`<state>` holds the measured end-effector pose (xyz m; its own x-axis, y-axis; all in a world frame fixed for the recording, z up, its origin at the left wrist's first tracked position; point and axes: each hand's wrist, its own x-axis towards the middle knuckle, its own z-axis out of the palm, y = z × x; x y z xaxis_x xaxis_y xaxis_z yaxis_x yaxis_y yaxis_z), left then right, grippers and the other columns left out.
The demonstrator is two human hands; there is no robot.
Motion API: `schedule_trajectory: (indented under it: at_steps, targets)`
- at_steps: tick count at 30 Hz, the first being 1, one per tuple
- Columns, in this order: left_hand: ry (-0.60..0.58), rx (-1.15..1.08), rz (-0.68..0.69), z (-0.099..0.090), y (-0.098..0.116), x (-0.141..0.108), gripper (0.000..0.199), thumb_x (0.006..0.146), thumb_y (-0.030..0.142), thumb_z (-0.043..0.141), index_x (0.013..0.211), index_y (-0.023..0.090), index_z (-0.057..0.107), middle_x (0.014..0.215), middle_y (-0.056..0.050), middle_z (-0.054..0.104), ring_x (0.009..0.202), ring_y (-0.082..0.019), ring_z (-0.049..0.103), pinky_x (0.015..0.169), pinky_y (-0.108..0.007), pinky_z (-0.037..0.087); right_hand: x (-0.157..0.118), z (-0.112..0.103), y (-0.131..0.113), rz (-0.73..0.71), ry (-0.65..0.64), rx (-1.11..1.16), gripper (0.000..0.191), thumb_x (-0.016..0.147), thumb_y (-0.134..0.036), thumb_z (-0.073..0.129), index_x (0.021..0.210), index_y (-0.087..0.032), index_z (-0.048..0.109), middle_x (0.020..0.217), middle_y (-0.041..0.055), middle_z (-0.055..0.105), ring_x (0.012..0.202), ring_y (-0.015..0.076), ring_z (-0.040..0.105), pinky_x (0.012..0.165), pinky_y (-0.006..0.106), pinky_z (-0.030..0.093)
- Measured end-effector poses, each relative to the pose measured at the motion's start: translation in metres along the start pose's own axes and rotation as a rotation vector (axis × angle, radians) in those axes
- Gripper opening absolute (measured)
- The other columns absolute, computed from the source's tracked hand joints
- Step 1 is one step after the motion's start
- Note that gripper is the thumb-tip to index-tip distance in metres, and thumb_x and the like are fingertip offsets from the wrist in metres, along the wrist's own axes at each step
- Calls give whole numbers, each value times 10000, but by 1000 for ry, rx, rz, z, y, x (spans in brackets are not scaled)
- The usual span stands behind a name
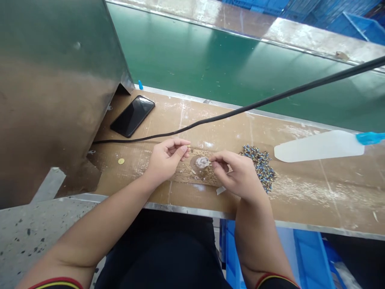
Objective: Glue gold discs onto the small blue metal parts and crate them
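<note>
My left hand (169, 157) is closed in a pinch, with a small yellowish bit (188, 147) at its fingertips, too small to name. Between my hands, a small clear-and-metal piece (201, 162) stands on the bench. The fingers of my right hand (233, 170) are pinched at its right side; whatever they grip is too small to make out. Just right of that hand lies a pile of small brass-coloured parts with blue bits (261, 165), partly hidden by the hand. A small pale strip (220, 190) rests below the right fingers.
A black phone (132, 116) lies at the back left by a large metal housing (54, 88). One black cable (210, 119) crosses above the bench (300, 200). A white bottle with a blue cap (320, 147) lies at right. Beyond runs a green belt (192, 60); blue crates (313, 257) stand below.
</note>
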<state>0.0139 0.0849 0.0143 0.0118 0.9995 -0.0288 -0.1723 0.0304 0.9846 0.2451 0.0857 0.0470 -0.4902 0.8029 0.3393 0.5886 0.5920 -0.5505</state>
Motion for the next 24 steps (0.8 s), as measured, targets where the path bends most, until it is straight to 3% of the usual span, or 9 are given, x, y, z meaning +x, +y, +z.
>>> schedule_trajectory:
  at_steps: [4,24]
  targets:
    - [15,7,-4,-1,-1,-1,243,893,330,777,1028,129,762,884,-90,775,748,-151,733,688,-262,621,1,2,-1,-26,-11,-6,148,939,-174,527,883,-232,652,709,-21,660,561,136,573,572,249,480]
    - [0,4,4,0,-4,-1,209,891,308,773,1006,134,775,904,-92,781,771,-164,750,729,-287,655,8,6,-2,-48,-42,-68,184,926,-171,505,859,-243,660,787,14,721,685,178,679,653,285,541]
